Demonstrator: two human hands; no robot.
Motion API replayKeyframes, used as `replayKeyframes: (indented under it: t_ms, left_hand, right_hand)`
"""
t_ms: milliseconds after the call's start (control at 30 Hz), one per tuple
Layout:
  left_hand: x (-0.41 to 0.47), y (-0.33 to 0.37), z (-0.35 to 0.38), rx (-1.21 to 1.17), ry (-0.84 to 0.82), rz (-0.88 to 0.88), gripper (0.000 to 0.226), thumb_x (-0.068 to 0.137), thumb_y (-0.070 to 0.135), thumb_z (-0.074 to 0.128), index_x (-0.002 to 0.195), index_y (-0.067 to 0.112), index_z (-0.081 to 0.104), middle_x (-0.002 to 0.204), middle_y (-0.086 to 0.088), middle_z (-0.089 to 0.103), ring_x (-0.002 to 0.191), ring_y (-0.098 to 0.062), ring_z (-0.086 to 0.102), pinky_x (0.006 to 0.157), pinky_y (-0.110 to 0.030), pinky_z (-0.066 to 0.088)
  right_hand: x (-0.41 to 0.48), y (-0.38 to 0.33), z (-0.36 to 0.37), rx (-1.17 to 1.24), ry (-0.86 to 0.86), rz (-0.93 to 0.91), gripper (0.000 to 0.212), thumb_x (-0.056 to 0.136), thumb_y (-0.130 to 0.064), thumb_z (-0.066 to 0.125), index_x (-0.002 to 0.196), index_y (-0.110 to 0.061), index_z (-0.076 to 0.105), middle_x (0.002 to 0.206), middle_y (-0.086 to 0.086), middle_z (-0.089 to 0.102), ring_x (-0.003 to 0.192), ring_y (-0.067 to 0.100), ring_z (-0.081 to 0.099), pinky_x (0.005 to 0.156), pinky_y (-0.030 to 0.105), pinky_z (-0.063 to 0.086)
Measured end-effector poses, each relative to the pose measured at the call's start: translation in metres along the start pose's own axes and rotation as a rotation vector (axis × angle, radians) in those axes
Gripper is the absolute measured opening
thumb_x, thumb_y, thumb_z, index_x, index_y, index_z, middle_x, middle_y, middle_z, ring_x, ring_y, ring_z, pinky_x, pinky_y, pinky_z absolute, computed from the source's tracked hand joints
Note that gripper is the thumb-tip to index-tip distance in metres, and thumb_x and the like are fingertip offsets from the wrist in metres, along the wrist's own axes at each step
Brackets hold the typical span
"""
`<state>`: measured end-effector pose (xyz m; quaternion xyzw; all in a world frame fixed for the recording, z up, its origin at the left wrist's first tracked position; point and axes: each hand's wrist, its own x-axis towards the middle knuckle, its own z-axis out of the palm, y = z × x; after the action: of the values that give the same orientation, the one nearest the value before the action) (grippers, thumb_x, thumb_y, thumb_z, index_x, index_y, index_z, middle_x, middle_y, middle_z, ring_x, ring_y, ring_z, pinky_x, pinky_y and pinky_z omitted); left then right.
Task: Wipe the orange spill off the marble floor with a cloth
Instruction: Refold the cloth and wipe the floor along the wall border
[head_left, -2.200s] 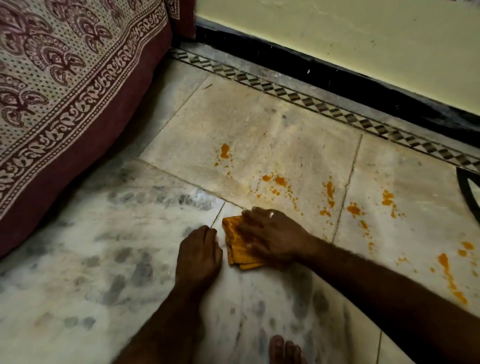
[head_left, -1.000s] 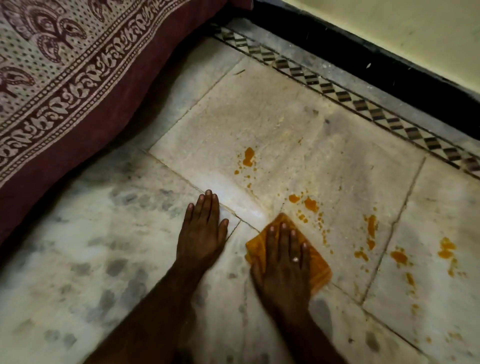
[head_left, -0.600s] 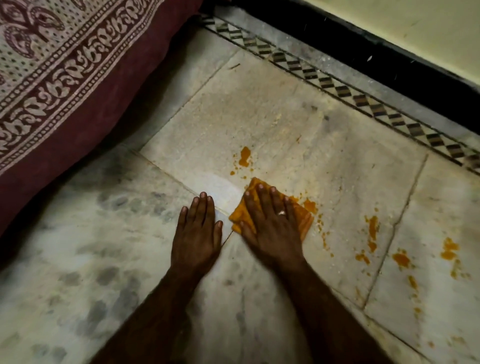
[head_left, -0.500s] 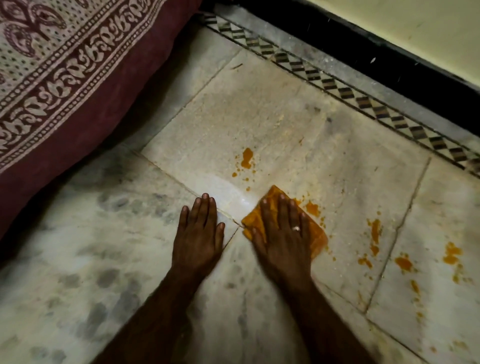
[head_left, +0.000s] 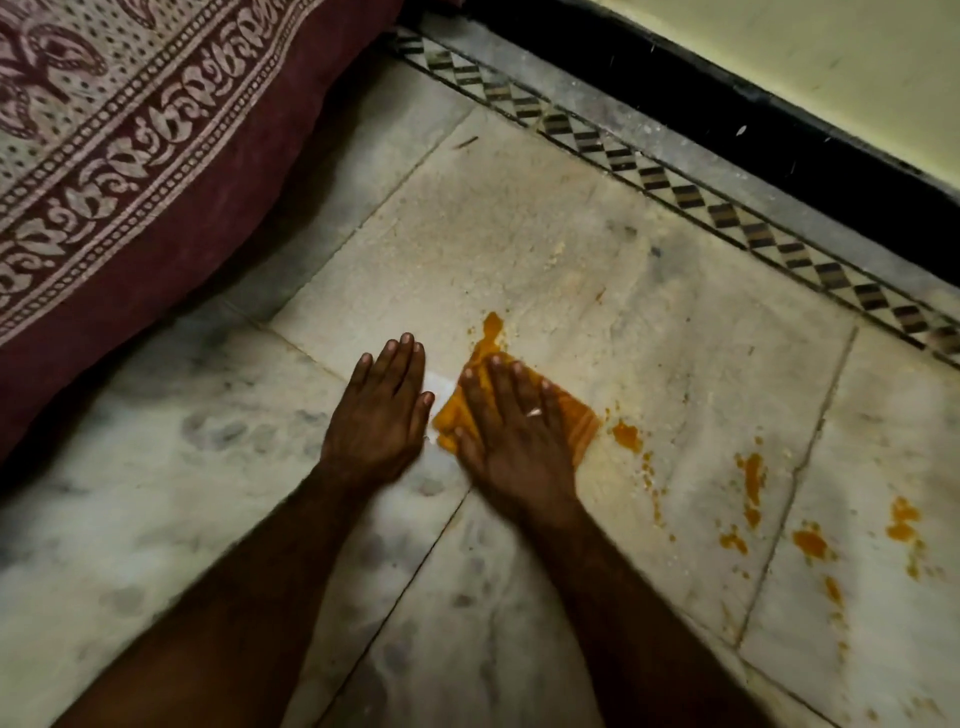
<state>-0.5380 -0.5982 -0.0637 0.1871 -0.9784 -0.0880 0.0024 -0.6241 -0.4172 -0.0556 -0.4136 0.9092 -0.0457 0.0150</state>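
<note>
My right hand (head_left: 511, 431), a ring on one finger, presses flat with straight fingers on a folded orange cloth (head_left: 579, 423) on the marble floor (head_left: 597, 249). The cloth's far corner touches an orange blot (head_left: 491, 327). More orange spill (head_left: 626, 435) lies just right of the cloth, and further splashes (head_left: 750, 478) trail off to the right across the tile joint. My left hand (head_left: 382, 415) rests flat on the floor beside the cloth, fingers straight, holding nothing.
A maroon patterned bedspread (head_left: 119, 171) hangs over the floor at the left. A black-and-white patterned border strip (head_left: 675, 182) and a black skirting (head_left: 727, 104) run along the pale wall at the back right.
My right hand has pushed the cloth forward and left over the small drops, up to the far blot. My left hand stays planted on the floor.
</note>
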Motion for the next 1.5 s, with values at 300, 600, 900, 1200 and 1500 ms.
replayKeyframes:
  t_ms: [300, 600, 900, 1200, 1500]
  left_hand:
    - [-0.001, 0.003, -0.001, -0.019, 0.017, -0.029, 0.063, 0.105, 0.039, 0.021, 0.159, 0.007, 0.017, 0.167, -0.010, 0.013, 0.155, -0.023, 0.013, 0.126, -0.041, 0.009]
    - [-0.002, -0.001, 0.001, 0.003, 0.035, -0.027, 0.060, 0.105, 0.035, 0.023, 0.158, 0.006, 0.024, 0.166, -0.012, 0.022, 0.154, -0.024, 0.021, 0.126, -0.044, 0.015]
    - [-0.001, 0.003, -0.003, -0.023, 0.058, -0.052, 0.061, 0.104, 0.033, 0.025, 0.157, 0.004, 0.023, 0.165, -0.014, 0.022, 0.154, -0.026, 0.022, 0.124, -0.047, 0.020]
    - [-0.002, 0.000, -0.003, -0.014, 0.055, -0.087, 0.060, 0.103, 0.031, 0.028, 0.154, 0.001, 0.030, 0.163, -0.017, 0.027, 0.153, -0.029, 0.024, 0.125, -0.046, 0.018]
    - [-0.002, 0.003, -0.005, -0.016, 0.041, -0.082, 0.061, 0.103, 0.030, 0.029, 0.155, 0.000, 0.026, 0.164, -0.018, 0.023, 0.153, -0.030, 0.022, 0.123, -0.049, 0.024]
  right_hand:
    - [-0.083, -0.021, -0.008, -0.007, 0.002, 0.222, 0.066, 0.103, -0.047, 0.033, 0.160, -0.015, 0.029, 0.167, 0.016, 0.024, 0.153, 0.037, 0.026, 0.121, 0.058, 0.027]
    - [0.058, 0.014, -0.001, 0.034, -0.006, -0.002, 0.066, 0.100, -0.050, 0.035, 0.161, -0.025, 0.029, 0.169, 0.007, 0.023, 0.156, 0.029, 0.023, 0.124, 0.054, 0.020]
    - [-0.013, -0.013, -0.004, 0.020, 0.005, 0.301, 0.068, 0.101, -0.046, 0.035, 0.162, -0.018, 0.023, 0.169, 0.014, 0.018, 0.155, 0.035, 0.021, 0.122, 0.057, 0.023]
    - [0.137, 0.003, 0.001, 0.088, 0.017, 0.074, 0.062, 0.102, -0.049, 0.034, 0.161, -0.030, 0.030, 0.169, 0.005, 0.024, 0.155, 0.029, 0.023, 0.125, 0.053, 0.013]
    - [0.030, 0.004, -0.009, 0.021, 0.061, 0.560, 0.066, 0.105, -0.044, 0.031, 0.163, -0.014, 0.019, 0.168, 0.020, 0.020, 0.153, 0.042, 0.025, 0.122, 0.061, 0.021]
